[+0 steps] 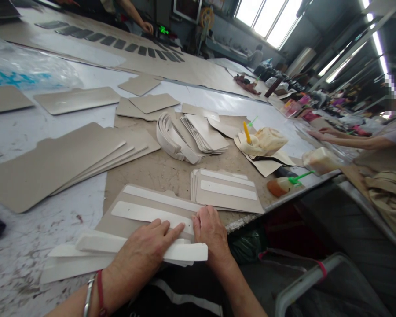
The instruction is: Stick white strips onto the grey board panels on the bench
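My left hand (145, 248) lies flat, fingers stretched out, pressing on a white strip (141, 213) that sits on a beige panel (119, 222) at the table's near edge. My right hand (210, 231) rests beside it with its fingers curled down on the strip's right end. A loose pile of white strips (95, 248) runs under my left wrist, one strip (188, 252) crossing between my hands. Just beyond lies a stack of beige panels with white strips on them (227, 191).
Stacked beige panels (62, 163) lie at left, fanned white and beige pieces (188, 136) in the middle. A glue bottle with green nozzle (282, 185), a rag with a yellow brush (262, 141) and a co-worker's arm (346, 141) are at right. The table edge (284, 200) runs diagonally.
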Motion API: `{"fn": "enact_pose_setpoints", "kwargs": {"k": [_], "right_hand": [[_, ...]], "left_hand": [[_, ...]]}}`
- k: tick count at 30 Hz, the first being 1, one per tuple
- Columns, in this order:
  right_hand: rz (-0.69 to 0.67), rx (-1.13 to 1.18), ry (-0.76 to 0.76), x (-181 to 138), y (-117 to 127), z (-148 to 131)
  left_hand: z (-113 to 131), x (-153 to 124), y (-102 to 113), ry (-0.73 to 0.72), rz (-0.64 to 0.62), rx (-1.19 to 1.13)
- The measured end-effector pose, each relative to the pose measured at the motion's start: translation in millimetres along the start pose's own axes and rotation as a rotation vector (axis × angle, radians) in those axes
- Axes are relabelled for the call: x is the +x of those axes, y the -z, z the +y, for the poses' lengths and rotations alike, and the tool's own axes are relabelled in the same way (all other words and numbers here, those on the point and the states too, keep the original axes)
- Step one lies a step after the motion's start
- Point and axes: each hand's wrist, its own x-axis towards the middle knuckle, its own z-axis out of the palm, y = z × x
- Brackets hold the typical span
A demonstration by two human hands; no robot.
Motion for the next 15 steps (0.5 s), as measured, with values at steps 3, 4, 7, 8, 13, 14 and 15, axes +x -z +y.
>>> {"fn": "enact_pose_setpoints", "kwargs": {"k": [3, 4, 7, 8, 13, 14, 15], "right_hand": [[-0.027, 0.001, -0.006, -0.5, 2.0, -0.3], [-0.032, 0.0, -0.006, -0.7, 2.4, -0.4], [-0.035, -0.003, -0.005, -0.3, 2.4, -0.4], [-0.033, -0.004, -0.006, 0.3, 2.0, -0.3], [-0.002, -0.005, 0.038, 1.2, 0.4, 1.9], [0.018, -0.002, 0.056, 0.1, 0.3, 2.7], [0.045, 0.009, 0.075, -1.2, 0.1, 3.7]], "left_hand": [[-0.1, 0.5, -0.2, 0.004, -0.013, 0.008], [-0.3, 0.6, -0.7, 0.004, -0.012, 0.009], [-0.8, 0.3, -1.9, -0.001, -0.009, -0.002], [-0.9, 0.1, -1.9, -0.004, -0.012, -0.006], [-0.2, -1.3, 1.4, -0.018, 0.014, 0.003], [0.5, -1.9, 2.1, -0.026, 0.025, 0.012], [1.4, -2.4, 2.6, -0.038, 0.034, 0.018]]}}
